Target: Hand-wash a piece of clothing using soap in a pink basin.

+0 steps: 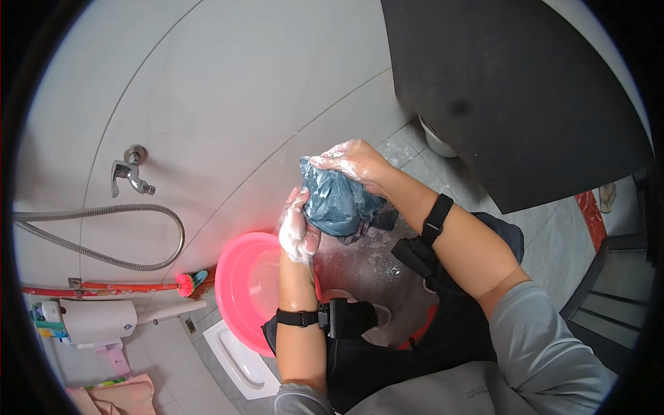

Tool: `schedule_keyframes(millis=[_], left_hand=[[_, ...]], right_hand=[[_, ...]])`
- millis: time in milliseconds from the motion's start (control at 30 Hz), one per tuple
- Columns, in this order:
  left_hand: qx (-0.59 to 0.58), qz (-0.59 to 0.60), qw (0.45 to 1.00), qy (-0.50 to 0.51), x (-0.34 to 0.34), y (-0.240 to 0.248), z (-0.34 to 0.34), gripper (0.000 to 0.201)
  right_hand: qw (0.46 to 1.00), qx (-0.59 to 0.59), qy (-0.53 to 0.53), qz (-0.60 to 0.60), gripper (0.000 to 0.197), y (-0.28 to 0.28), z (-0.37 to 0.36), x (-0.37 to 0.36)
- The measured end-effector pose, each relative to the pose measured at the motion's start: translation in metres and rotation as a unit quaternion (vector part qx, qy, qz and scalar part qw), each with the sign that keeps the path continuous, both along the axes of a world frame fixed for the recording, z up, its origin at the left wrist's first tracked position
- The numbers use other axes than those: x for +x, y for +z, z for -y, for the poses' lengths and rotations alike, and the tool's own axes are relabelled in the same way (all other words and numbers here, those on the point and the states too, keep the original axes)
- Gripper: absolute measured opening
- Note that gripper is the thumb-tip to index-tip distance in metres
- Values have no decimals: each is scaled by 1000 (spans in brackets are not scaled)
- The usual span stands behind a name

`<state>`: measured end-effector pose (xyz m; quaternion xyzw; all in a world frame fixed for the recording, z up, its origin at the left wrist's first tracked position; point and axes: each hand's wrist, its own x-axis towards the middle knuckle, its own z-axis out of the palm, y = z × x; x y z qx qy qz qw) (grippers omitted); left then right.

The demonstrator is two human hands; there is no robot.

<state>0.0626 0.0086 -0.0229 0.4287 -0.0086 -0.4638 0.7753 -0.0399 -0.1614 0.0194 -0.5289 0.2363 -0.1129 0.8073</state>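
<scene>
A soaked blue-grey cloth [335, 200], bunched up and streaked with white suds, hangs between my two hands in the middle of the view. My right hand [349, 162] grips its upper edge, fingers bent and foamy. Lower down, my left hand [297, 228], thickly coated in lather, is closed against the cloth's left side; some of its fingers are hidden by the fabric. Whether the cloth is a garment I cannot tell. Beneath and to the left stands a round pink basin [232, 290], partly behind my left forearm. Foam and bubbles dot the dark wet surface under the cloth.
A metal tap [131, 173] and a looped shower hose [176, 228] are on the left wall. Below them is a white squat toilet [238, 363]. At upper right, a large dark panel [512, 97] stands over a small white bucket [437, 140]. Black straps circle both my forearms.
</scene>
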Motion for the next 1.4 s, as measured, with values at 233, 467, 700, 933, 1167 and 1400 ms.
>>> schedule_keyframes(millis=[233, 467, 700, 933, 1167, 1400], left_hand=[[-48, 103, 992, 58, -9, 37, -2, 56], [-73, 100, 989, 80, -11, 43, -1, 53], [-26, 111, 987, 116, -19, 41, 5, 52], [-135, -66, 980, -128, -55, 42, 19, 49], [-205, -46, 977, -44, -16, -18, -3, 60], [-166, -68, 984, -8, -5, -34, -11, 36]], right_hand=[[989, -136, 8, -48, 53, 5, -2, -8], [991, -129, 25, -13, 42, -8, 16, -4], [987, -68, -143, 26, 32, 1, 16, -4], [921, -288, -260, 33, 30, 0, -25, 7], [766, -595, -143, 198, 28, -11, -90, -3], [838, -515, -174, 52, 33, -22, -94, 8]])
